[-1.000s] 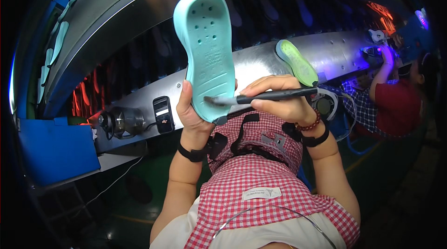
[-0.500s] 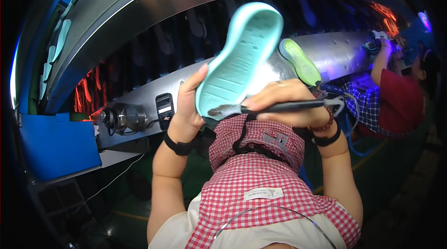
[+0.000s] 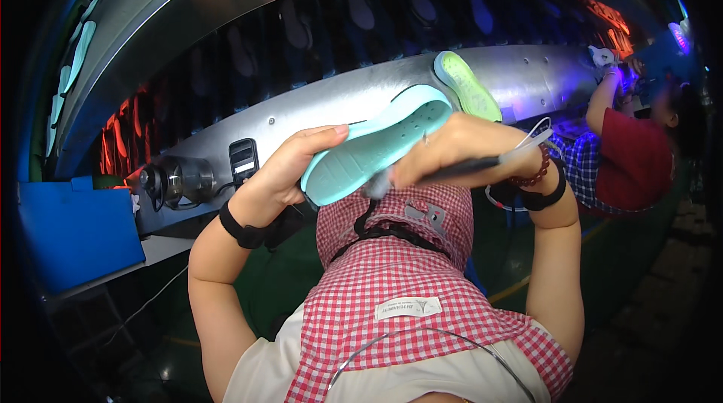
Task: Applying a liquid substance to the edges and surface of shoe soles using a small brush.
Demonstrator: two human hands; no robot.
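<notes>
A mint-green shoe sole (image 3: 376,147) is gripped at its heel edge by the left hand (image 3: 290,169); a dark brush (image 3: 459,168) is clasped in the right hand (image 3: 452,148), its tip touching the sole's rim.

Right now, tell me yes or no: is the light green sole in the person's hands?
No, the light green sole lies on the metal conveyor, while both hands work the teal sole.

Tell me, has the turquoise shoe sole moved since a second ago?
Yes. The turquoise sole has tipped from upright to nearly flat, its toe swinging right toward the green sole on the metal conveyor.
</notes>
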